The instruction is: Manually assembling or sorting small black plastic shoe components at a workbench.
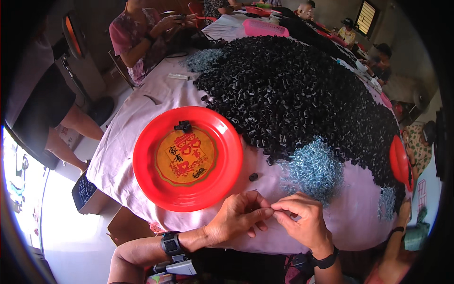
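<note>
My left hand (238, 215) and my right hand (302, 221) meet at the fingertips over the near edge of the table. Both are closed in a pinch; whatever sits between the fingertips is too small to make out. Just beyond my left hand lies one loose black piece (253, 177). A red round tray (142, 163) with a yellow printed centre stands to the left, holding a few small black pieces (183, 126). Past my right hand is a heap of small silvery metal pins (314, 168). Behind it spreads a large pile of short black tube-like pieces (283, 90).
A pale pink cloth (123, 137) covers the table. More silvery pins (204, 60) lie far left. A pink basket (265, 28) stands at the back, a red tray (401, 158) at the right. Other people sit around; one person (137, 38) works at far left. Boxes (90, 196) stand on the floor.
</note>
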The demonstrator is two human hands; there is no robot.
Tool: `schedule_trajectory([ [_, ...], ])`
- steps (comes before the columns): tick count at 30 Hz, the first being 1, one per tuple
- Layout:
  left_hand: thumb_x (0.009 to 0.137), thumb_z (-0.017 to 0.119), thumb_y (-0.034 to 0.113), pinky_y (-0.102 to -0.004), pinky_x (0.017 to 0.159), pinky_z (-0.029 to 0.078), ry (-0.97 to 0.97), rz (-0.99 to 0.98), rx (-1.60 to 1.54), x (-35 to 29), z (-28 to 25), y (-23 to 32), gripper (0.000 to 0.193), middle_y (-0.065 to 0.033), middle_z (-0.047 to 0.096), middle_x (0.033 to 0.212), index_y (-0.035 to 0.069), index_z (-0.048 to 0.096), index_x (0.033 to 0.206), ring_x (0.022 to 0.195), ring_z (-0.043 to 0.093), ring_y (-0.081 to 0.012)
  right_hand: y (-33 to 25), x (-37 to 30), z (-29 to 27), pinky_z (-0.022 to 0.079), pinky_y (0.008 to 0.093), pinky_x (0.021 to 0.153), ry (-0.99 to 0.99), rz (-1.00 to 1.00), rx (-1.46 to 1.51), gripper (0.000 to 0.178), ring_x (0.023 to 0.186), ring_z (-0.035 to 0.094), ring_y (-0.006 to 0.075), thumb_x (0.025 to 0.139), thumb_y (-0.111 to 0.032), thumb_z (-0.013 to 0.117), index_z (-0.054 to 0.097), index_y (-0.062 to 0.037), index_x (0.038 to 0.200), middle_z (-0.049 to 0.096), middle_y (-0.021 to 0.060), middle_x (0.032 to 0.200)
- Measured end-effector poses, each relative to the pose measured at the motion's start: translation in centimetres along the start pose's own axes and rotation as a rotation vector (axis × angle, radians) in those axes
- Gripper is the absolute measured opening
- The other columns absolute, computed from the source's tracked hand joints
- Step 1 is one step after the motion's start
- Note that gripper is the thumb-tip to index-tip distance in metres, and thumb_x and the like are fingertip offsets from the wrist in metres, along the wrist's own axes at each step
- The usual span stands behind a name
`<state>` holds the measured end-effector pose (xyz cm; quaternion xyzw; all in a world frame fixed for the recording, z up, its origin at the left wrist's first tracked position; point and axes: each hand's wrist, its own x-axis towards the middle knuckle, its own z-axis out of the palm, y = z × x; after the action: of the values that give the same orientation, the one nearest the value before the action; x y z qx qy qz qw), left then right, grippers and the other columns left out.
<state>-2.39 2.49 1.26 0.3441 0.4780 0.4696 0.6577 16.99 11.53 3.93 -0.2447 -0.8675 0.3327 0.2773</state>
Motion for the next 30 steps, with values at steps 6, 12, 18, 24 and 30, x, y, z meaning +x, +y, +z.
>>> schedule_trajectory([
  [6,0.106,0.064,0.026,-0.0224,0.056,0.053,0.03,-0.017,-0.069,0.8,0.0,-0.2,0.024,-0.005,0.071,0.099,0.004,0.062,0.115,0.073,0.07,-0.0099,2.0,-1.6,-0.4,0.054,0.0305,0.061,0.044,0.138,0.027,0.015,0.075,0.069,0.0193,0.085,0.0,0.079,0.076,-0.0017,0.1,0.075,0.0098,0.094],
  [12,0.107,0.063,0.027,-0.0207,0.058,0.045,0.111,-0.013,-0.063,1.7,0.5,0.8,0.023,-0.0018,0.069,0.095,0.005,0.065,0.113,0.071,0.064,-0.0062,1.4,-0.3,-0.3,0.056,0.0395,0.082,0.106,0.055,-0.076,0.034,0.097,0.069,0.0299,0.085,-0.005,0.079,0.074,-0.0023,0.119,0.073,0.0134,0.106],
  [18,0.106,0.065,0.03,-0.0211,0.062,0.044,-0.001,-0.068,-0.066,2.1,-0.1,0.6,0.026,0.0015,0.066,0.089,0.005,0.069,0.109,0.074,0.059,-0.004,1.8,0.2,0.5,0.056,0.0377,0.084,0.089,-0.036,0.05,0.036,0.098,0.069,0.0285,0.08,-0.004,0.083,0.077,-0.0046,0.115,0.072,0.0107,0.107],
  [24,0.105,0.067,0.026,-0.0231,0.062,0.047,-0.06,-0.134,-0.061,2.0,-0.2,1.2,0.026,-0.0013,0.065,0.088,0.002,0.068,0.114,0.075,0.061,-0.0052,2.0,-0.2,0.5,0.054,0.0271,0.066,0.094,0.081,0.173,0.025,0.083,0.069,0.0152,0.083,-0.002,0.082,0.078,-0.0038,0.108,0.074,0.0076,0.099],
  [30,0.098,0.066,0.005,-0.0363,0.078,0.06,0.433,0.649,1.023,3.4,0.5,-0.7,0.036,-0.0177,0.066,0.112,-0.007,0.061,0.132,0.097,0.072,-0.0271,3.9,-1.0,0.5,0.053,0.0233,0.065,0.171,0.331,0.186,0.019,0.076,0.069,0.0084,0.089,0.0,0.074,0.078,-0.0014,0.107,0.078,0.0085,0.093],
])
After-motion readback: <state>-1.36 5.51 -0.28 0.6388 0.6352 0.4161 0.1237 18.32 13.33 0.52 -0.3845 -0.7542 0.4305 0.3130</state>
